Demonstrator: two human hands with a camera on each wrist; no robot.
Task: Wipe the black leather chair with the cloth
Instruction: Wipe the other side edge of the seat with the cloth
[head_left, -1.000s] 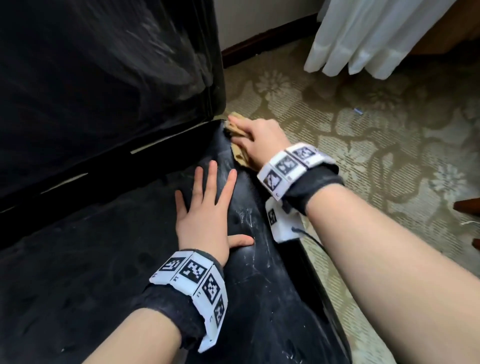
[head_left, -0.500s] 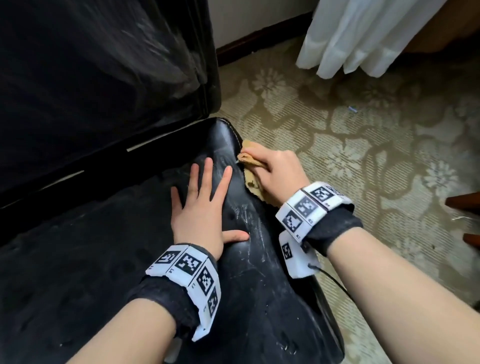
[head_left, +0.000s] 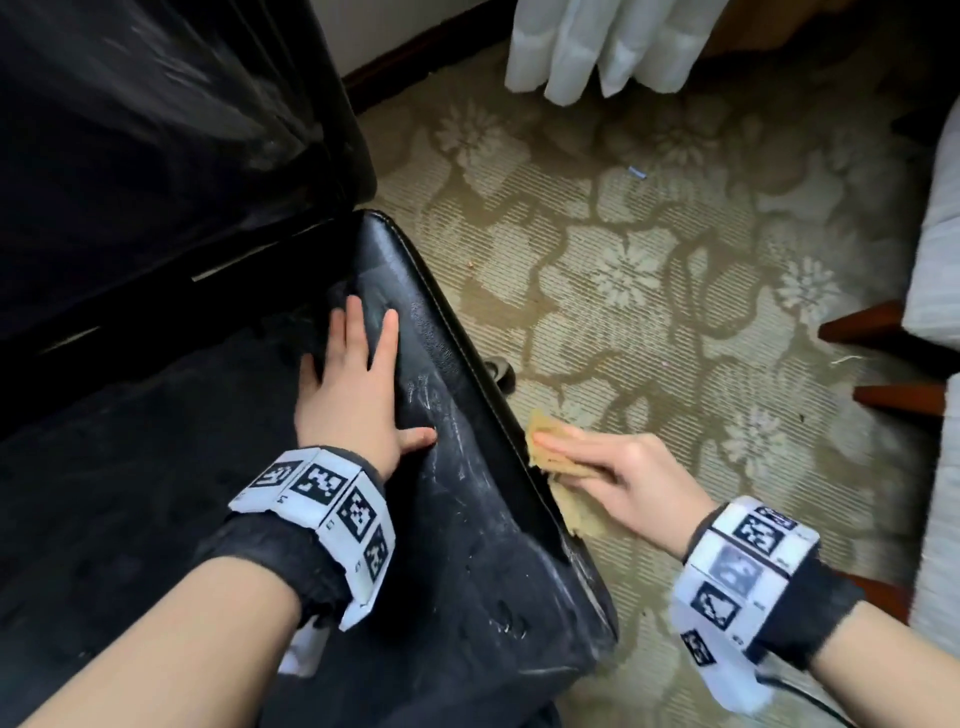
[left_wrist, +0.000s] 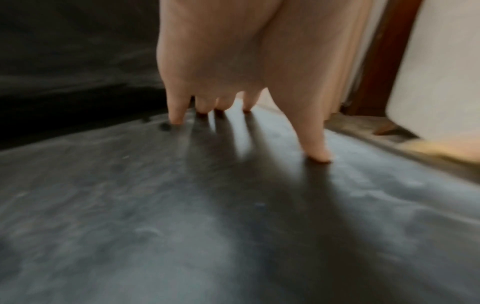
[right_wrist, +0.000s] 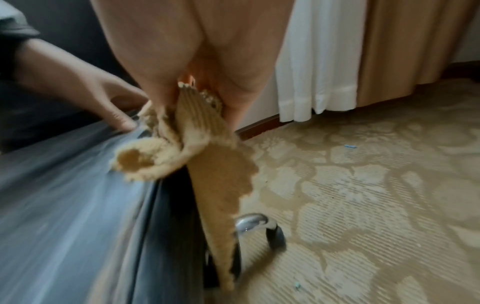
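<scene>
The black leather chair (head_left: 467, 519) fills the left of the head view, its seat scuffed with pale streaks and its backrest (head_left: 156, 130) rising at the upper left. My left hand (head_left: 353, 395) lies flat on the seat with fingers spread; in the left wrist view its fingertips (left_wrist: 318, 154) press the leather seat (left_wrist: 182, 226). My right hand (head_left: 608, 467) grips a tan cloth (head_left: 550, 452) against the seat's right side edge. In the right wrist view the cloth (right_wrist: 202, 156) hangs folded from my fingers beside the seat edge (right_wrist: 145, 205).
Patterned beige carpet (head_left: 649, 270) spreads to the right of the chair. White curtains (head_left: 597, 47) hang at the top. A pale upholstered seat with wooden legs (head_left: 898, 400) stands at the right edge. A chrome chair base with a caster (right_wrist: 259, 226) sits under the seat.
My right hand has drawn the cloth along the seat's right edge, from the back corner toward the front. My left hand stays flat on the seat.
</scene>
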